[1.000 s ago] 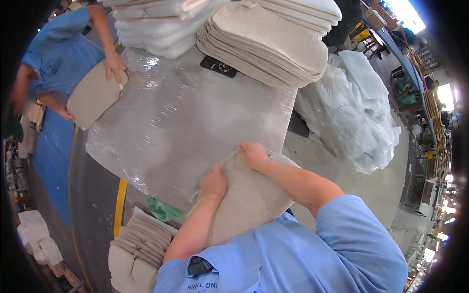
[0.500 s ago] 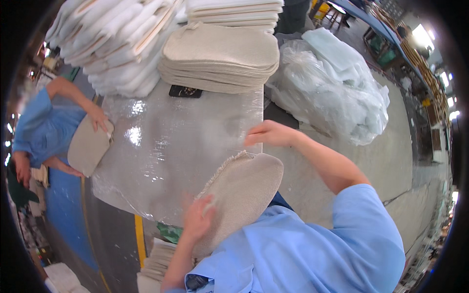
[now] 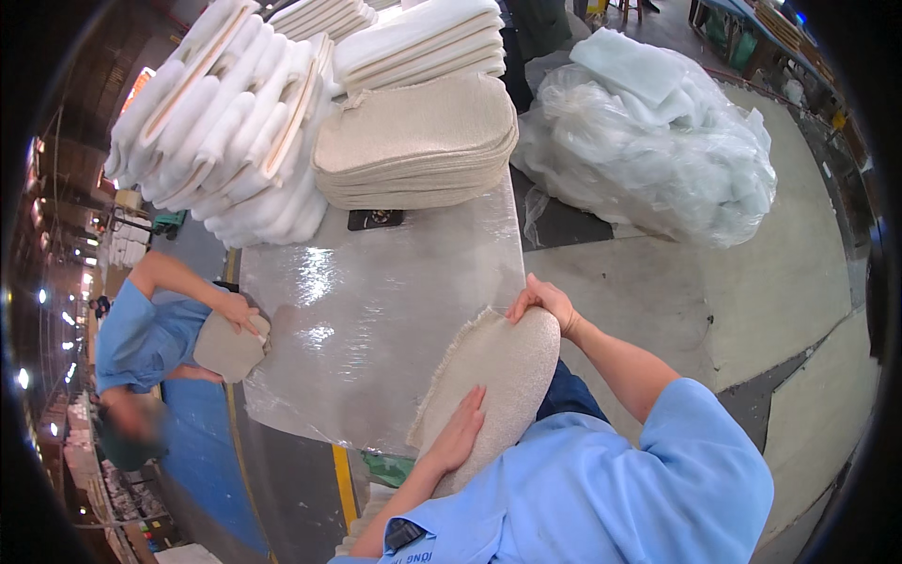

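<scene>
A beige, rounded fabric piece [image 3: 515, 362] with a frayed left edge leans between my body and the table's near right corner. My right hand [image 3: 550, 307] is closed over its far end, thumb and fingers pinching the edge by the fray. Lower down, my left hand [image 3: 460, 432] rests on the fabric's face with its fingers stretched out together. A neat stack of similar beige pieces [image 3: 413, 141] lies on the far side of the plastic-covered table [image 3: 376, 310]. In front of that stack lies a small black flat object [image 3: 376, 219].
Tall piles of folded white padding [image 3: 221, 113] rise at the far left, with more white layers [image 3: 423, 42] behind the beige stack. A big clear plastic bag of white material [image 3: 648, 141] stands right of the table. At left, a co-worker [image 3: 160, 329] holds another beige piece [image 3: 230, 348].
My right hand has come down onto the fabric's far end and closed on it. My left hand has settled flat on the piece. The view has shifted left.
</scene>
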Motion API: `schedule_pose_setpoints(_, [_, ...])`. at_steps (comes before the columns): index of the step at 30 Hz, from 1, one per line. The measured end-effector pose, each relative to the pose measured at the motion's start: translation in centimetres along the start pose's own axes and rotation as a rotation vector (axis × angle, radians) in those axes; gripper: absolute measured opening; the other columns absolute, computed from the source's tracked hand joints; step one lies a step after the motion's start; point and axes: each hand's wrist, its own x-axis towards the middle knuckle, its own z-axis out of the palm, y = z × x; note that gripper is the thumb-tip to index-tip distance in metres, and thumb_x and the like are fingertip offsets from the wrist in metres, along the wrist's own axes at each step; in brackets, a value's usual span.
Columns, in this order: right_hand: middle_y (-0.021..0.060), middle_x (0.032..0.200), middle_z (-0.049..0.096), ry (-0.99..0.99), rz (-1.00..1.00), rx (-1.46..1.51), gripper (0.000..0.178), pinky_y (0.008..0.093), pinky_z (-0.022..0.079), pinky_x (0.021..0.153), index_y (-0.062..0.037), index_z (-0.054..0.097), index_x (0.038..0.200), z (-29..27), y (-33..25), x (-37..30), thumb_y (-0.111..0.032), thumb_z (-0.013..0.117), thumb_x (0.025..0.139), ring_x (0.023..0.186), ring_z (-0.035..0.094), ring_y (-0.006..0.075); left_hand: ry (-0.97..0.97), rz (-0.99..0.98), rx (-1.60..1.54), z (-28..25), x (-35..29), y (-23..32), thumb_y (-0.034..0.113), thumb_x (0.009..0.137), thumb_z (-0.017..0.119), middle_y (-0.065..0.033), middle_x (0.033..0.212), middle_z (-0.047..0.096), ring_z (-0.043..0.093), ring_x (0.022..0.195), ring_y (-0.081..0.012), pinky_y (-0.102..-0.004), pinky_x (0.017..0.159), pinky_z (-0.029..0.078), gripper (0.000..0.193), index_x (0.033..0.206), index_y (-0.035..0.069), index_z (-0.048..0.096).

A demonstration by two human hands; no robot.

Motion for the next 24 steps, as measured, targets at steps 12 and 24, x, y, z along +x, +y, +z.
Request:
schedule_pose_setpoints(12, [0.0102, 0.066, 0.066, 0.314, 0.044, -0.017, 0.077, 0.0334, 0.05, 0.07, 0.0001, 0.069, 0.07, 2.1, 2.1, 3.8, -0.06, 0.038, 0.107, 0.068, 0.063, 0.0204, -0.092, -0.182, -0.159, -4.6, 4.4, -1.4, 0.047, 0.112, 0.026, -0.0183, 0.167, 0.03, 0.026, 0.156, -0.0276, -0.0375, 0.127, 0.018, 0.068, 0.165, 0.005, 0.021])
schedule_pose_setpoints(24, [0.0035, 0.071, 0.063, 0.427, 0.034, 0.052, 0.07, 0.0322, 0.043, 0.071, -0.0043, 0.069, 0.075, 3.0, 0.9, 7.7, -0.059, 0.039, 0.107, 0.072, 0.056, 0.0155, 0.296, -0.219, 0.269, -5.6, -3.9, 8.6, 0.031, 0.086, 0.078, -0.0262, 0.132, 0.065, 0.064, 0.122, -0.0403, -0.0436, 0.104, 0.049, 0.082, 0.152, 0.001, 0.04])
